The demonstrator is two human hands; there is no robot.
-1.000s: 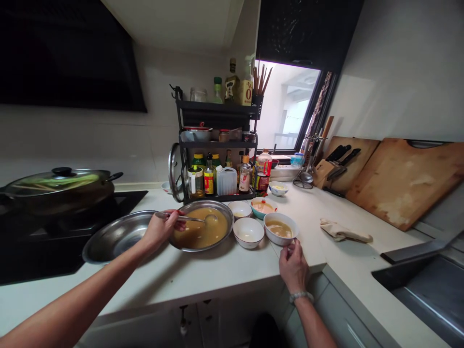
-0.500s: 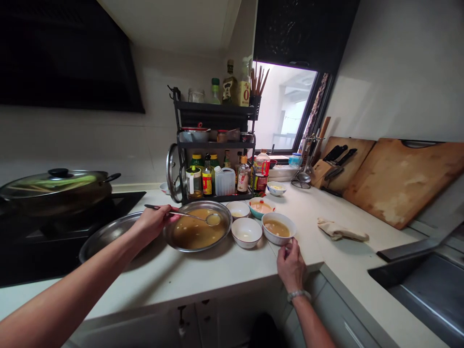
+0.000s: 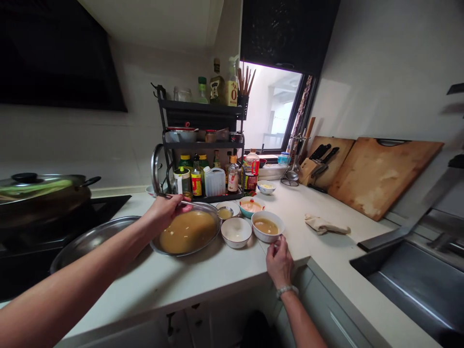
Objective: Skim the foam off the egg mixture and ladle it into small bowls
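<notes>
My left hand (image 3: 173, 209) is closed around the handle of a metal ladle (image 3: 225, 212). The ladle's bowl, filled with brownish broth, hovers level at the right rim of a wide metal basin (image 3: 154, 245) and in front of a small white bowl (image 3: 234, 205). Brown broth with pale bits fills much of the basin. With bent fingers, my right hand (image 3: 280, 258) grips the near side of a white bowl (image 3: 259, 235) holding broth. Between it and the basin sits a dark-rimmed white bowl (image 3: 236, 236) with little in it. Behind stands a teal-sided bowl (image 3: 251, 207) of broth.
A metal pan (image 3: 78, 246) lies left of the basin, near a lidded pot (image 3: 39, 193) on the stove. A black rack (image 3: 203, 145) with bottles stands behind. To the right are a cloth (image 3: 326, 225), knife block (image 3: 311, 170), cutting boards (image 3: 384, 174) and sink (image 3: 424, 295).
The ladle has moved right, from above the basin's broth to its right rim, carrying broth. My right hand stays at the white bowl. The whole view has shifted slightly.
</notes>
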